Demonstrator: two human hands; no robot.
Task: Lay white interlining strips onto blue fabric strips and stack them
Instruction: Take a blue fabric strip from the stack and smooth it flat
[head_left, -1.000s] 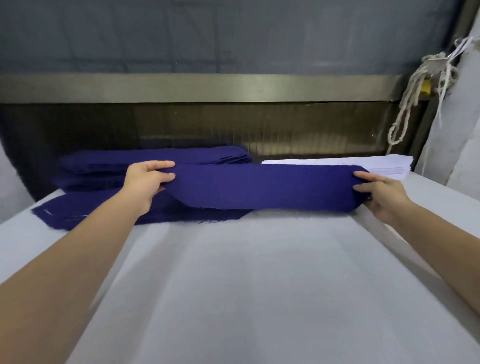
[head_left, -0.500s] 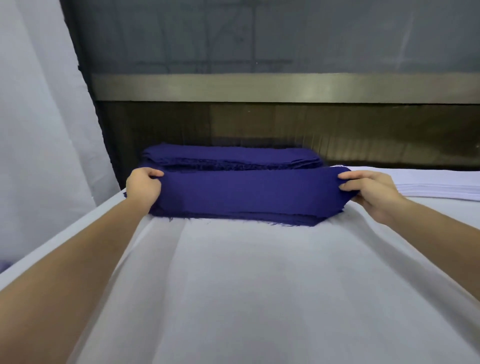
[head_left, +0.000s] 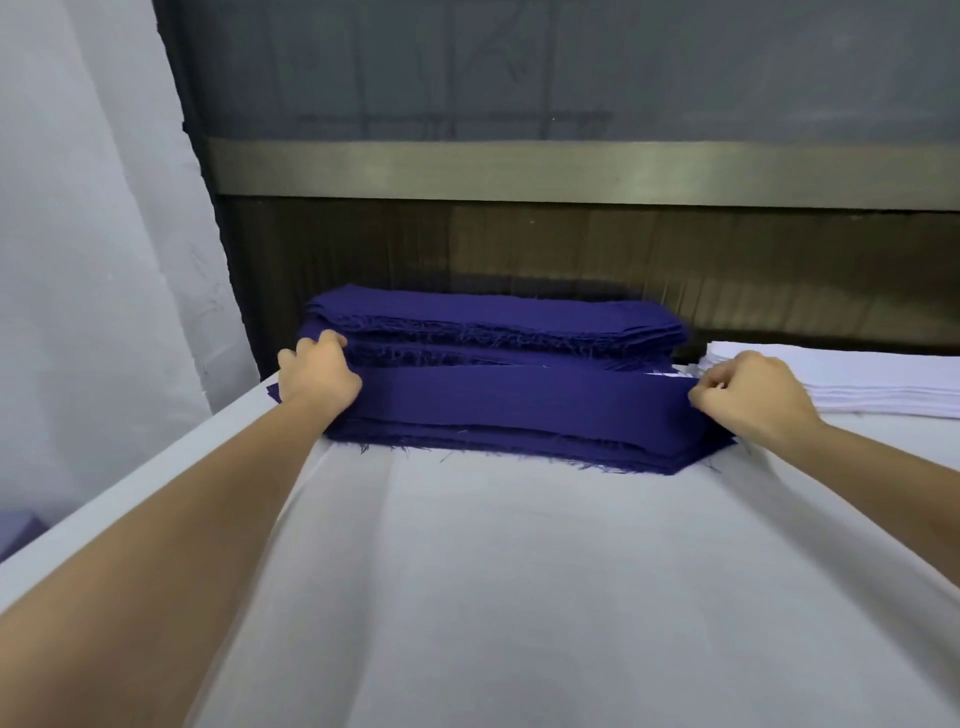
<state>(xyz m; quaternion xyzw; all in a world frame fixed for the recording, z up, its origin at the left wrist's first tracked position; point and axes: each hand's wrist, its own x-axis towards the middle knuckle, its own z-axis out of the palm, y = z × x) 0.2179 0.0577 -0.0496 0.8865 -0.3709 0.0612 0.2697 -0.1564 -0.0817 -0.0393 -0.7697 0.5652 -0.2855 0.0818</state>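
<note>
While each hand holds one end of a blue strip (head_left: 519, 397) (left hand (head_left: 318, 376) curled round it, right hand (head_left: 750, 397) pinching it), the strip lies flat on the near blue pile (head_left: 519, 441) on the table (head_left: 519, 571), with the white strips (head_left: 862, 382) stacked just beside its right end.

Blue fabric strips (head_left: 519, 400), white interlining strips (head_left: 857, 379)

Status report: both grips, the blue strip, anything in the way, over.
Left grip and right grip hold top blue strip by its ends. Strip lies on near blue stack. White interlining stack alongside, nothing blocking.
</note>
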